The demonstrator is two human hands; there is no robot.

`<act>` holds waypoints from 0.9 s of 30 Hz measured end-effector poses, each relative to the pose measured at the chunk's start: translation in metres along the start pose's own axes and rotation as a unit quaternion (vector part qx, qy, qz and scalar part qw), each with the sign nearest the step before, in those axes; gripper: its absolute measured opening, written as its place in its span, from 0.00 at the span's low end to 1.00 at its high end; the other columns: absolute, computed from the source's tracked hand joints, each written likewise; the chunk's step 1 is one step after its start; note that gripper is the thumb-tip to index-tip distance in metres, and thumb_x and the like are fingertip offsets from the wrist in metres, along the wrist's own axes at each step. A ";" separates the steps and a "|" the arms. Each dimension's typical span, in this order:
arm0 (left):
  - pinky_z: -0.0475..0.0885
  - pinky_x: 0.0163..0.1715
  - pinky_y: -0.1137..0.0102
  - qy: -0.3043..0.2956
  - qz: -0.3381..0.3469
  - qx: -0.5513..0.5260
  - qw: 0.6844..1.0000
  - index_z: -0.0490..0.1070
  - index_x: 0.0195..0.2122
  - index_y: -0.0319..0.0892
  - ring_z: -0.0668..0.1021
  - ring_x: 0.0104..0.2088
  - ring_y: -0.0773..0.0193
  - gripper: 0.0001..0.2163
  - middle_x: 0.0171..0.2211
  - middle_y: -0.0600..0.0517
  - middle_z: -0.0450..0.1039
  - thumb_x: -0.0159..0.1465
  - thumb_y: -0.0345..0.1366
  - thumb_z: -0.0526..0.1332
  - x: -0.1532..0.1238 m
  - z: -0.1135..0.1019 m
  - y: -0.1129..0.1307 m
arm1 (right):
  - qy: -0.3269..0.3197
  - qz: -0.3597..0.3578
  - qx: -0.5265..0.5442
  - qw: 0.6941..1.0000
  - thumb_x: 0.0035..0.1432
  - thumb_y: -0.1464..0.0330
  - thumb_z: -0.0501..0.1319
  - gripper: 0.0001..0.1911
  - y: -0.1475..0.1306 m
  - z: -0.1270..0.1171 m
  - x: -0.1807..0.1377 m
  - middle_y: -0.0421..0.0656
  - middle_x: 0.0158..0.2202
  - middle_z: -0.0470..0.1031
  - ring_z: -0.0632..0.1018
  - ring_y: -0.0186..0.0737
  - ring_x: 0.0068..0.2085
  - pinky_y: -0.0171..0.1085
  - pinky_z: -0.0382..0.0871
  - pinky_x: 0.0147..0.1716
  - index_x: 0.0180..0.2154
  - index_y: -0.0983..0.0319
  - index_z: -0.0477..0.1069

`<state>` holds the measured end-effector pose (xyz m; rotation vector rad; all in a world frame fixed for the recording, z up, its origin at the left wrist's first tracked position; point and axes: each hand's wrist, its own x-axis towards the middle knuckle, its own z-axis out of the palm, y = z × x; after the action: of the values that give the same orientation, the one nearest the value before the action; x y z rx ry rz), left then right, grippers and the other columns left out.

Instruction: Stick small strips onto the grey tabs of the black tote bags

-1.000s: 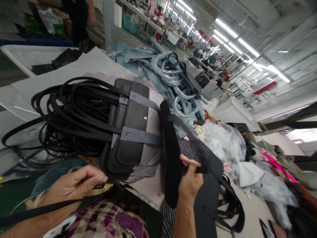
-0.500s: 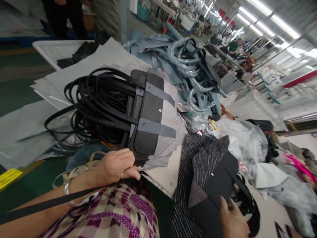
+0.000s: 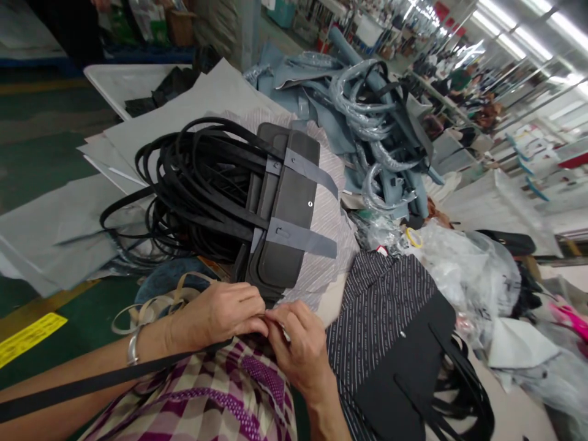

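At table edge: hands pinch together beneath stacked matte black panels.

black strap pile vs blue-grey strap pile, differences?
The black straps are bare; the blue-grey straps look wrapped in clear plastic. The black straps lie near the hands, attached to dark stacked panels; the blue-grey straps lie farther back on blue-grey pieces. Both are tangled loops on the same table.
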<state>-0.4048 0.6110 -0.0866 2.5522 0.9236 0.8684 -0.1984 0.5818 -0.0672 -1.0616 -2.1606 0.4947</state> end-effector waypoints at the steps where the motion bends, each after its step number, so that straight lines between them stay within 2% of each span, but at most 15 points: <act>1: 0.65 0.28 0.71 -0.003 -0.015 -0.020 1.000 0.70 0.32 0.41 0.73 0.26 0.66 0.22 0.26 0.54 0.72 0.78 0.43 0.45 -0.002 0.001 -0.002 | 0.004 0.001 -0.004 1.000 0.66 0.75 0.59 0.07 0.002 0.003 0.001 0.44 0.33 0.78 0.76 0.39 0.34 0.37 0.72 0.34 0.41 0.61 0.74; 4: 0.64 0.28 0.72 0.024 -0.044 -0.062 0.997 0.70 0.32 0.42 0.73 0.26 0.67 0.20 0.25 0.55 0.71 0.78 0.38 0.45 -0.003 0.002 -0.006 | 0.041 0.045 0.026 0.998 0.64 0.75 0.59 0.07 0.008 0.017 0.010 0.42 0.31 0.79 0.77 0.37 0.32 0.36 0.71 0.34 0.37 0.60 0.75; 6: 0.65 0.27 0.73 0.048 -0.063 -0.084 0.993 0.70 0.32 0.42 0.73 0.25 0.68 0.18 0.25 0.55 0.71 0.78 0.36 0.47 0.000 0.000 -0.008 | 0.083 0.132 0.080 0.985 0.62 0.72 0.60 0.06 0.021 0.025 0.021 0.40 0.28 0.77 0.76 0.35 0.29 0.34 0.71 0.31 0.33 0.60 0.75; 8: 0.66 0.28 0.75 0.061 -0.091 -0.104 0.988 0.71 0.34 0.42 0.73 0.25 0.68 0.15 0.25 0.55 0.72 0.77 0.35 0.50 0.004 -0.001 -0.011 | 0.117 0.251 0.159 0.948 0.60 0.67 0.61 0.07 0.045 0.030 0.039 0.39 0.25 0.76 0.75 0.34 0.26 0.34 0.70 0.28 0.30 0.61 0.76; 10: 0.68 0.30 0.76 0.074 -0.126 -0.113 0.983 0.72 0.35 0.42 0.75 0.27 0.69 0.13 0.26 0.55 0.73 0.76 0.35 0.51 0.007 0.000 -0.017 | 0.139 0.345 0.238 0.897 0.56 0.60 0.64 0.12 0.077 0.029 0.062 0.40 0.25 0.77 0.76 0.35 0.26 0.34 0.72 0.27 0.31 0.63 0.78; 11: 0.69 0.32 0.76 0.083 -0.145 -0.110 0.980 0.72 0.35 0.43 0.76 0.29 0.68 0.13 0.28 0.54 0.74 0.76 0.36 0.52 0.009 0.002 -0.022 | 0.148 0.374 0.267 0.876 0.53 0.58 0.66 0.15 0.095 0.027 0.076 0.41 0.25 0.78 0.76 0.36 0.26 0.35 0.72 0.26 0.32 0.63 0.78; 13: 0.73 0.38 0.75 0.103 -0.188 -0.097 0.972 0.74 0.36 0.43 0.80 0.35 0.66 0.14 0.35 0.51 0.77 0.75 0.39 0.53 0.011 0.006 -0.033 | 0.169 0.397 0.288 0.855 0.47 0.54 0.67 0.20 0.128 0.022 0.104 0.43 0.28 0.79 0.77 0.36 0.27 0.35 0.72 0.26 0.33 0.64 0.79; 15: 0.74 0.43 0.74 0.130 -0.239 -0.083 0.959 0.75 0.35 0.43 0.81 0.41 0.64 0.15 0.42 0.49 0.78 0.74 0.42 0.54 0.011 0.010 -0.046 | 0.183 0.401 0.279 0.853 0.43 0.52 0.68 0.22 0.155 0.017 0.131 0.43 0.28 0.78 0.77 0.36 0.27 0.34 0.70 0.24 0.33 0.64 0.78; 18: 0.76 0.44 0.73 0.170 -0.307 -0.068 0.934 0.76 0.33 0.43 0.82 0.42 0.61 0.16 0.43 0.47 0.78 0.72 0.46 0.54 0.009 0.014 -0.060 | 0.177 0.401 0.258 0.861 0.42 0.53 0.68 0.21 0.179 0.014 0.160 0.41 0.25 0.76 0.75 0.35 0.26 0.32 0.66 0.21 0.32 0.63 0.78; 21: 0.76 0.45 0.72 0.166 -0.330 -0.070 0.927 0.76 0.33 0.43 0.82 0.43 0.60 0.18 0.44 0.46 0.78 0.72 0.48 0.54 0.007 0.014 -0.066 | 0.152 0.399 0.233 0.874 0.43 0.55 0.68 0.18 0.189 0.014 0.175 0.40 0.24 0.76 0.74 0.34 0.25 0.31 0.64 0.21 0.30 0.63 0.78; 27: 0.76 0.45 0.72 0.151 -0.344 -0.068 0.924 0.76 0.32 0.44 0.83 0.44 0.60 0.19 0.45 0.46 0.78 0.72 0.48 0.53 0.005 0.014 -0.066 | 0.067 0.389 0.182 0.900 0.45 0.56 0.67 0.17 0.194 0.015 0.186 0.38 0.24 0.76 0.73 0.33 0.23 0.32 0.67 0.23 0.31 0.62 0.79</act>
<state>-0.4244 0.6626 -0.1249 1.7780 1.6416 1.0464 -0.1855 0.8457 -0.1167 -1.6531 -1.3689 1.0977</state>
